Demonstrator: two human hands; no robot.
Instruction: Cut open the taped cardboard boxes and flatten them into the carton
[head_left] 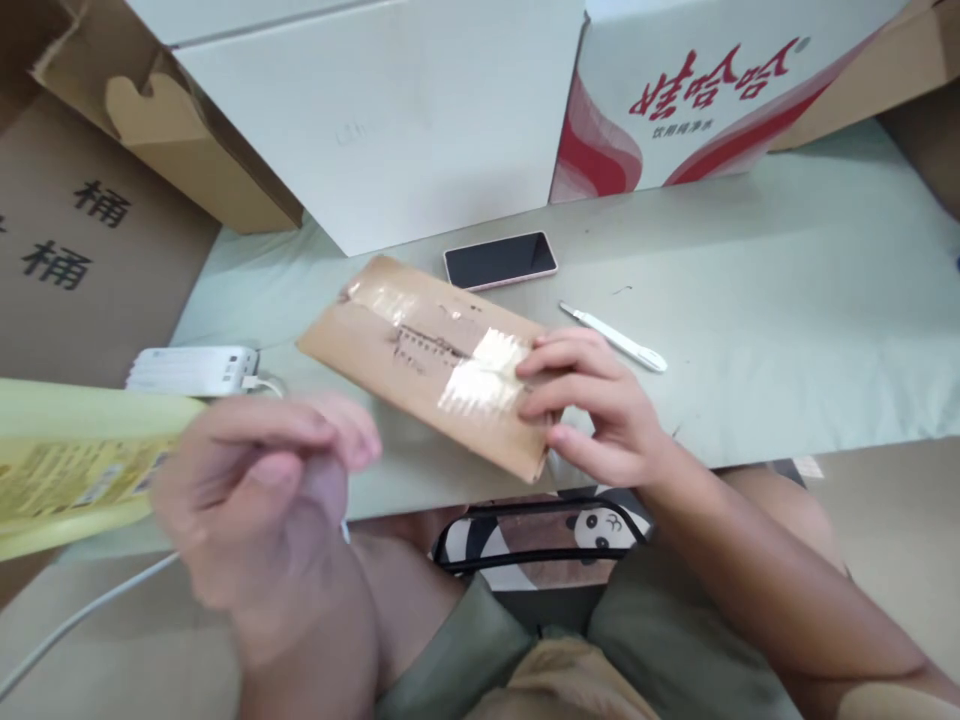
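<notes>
Cardboard packet (405,350), brown, taped, over pale green cloth (757,300), its near-right end gripped by the right hand (604,405). Left hand (266,490), blurred and curled, left of the packet and apart from it; contents, if any, cannot be told. Beyond the packet, phone (501,260); right of the packet, slim white cutter (616,338).

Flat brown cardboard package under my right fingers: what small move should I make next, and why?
Probably bring your left hand to the left end of the flat brown cardboard package to steady it: the fingers of your right hand touch only its right end, while the left appears apart from it.
</notes>
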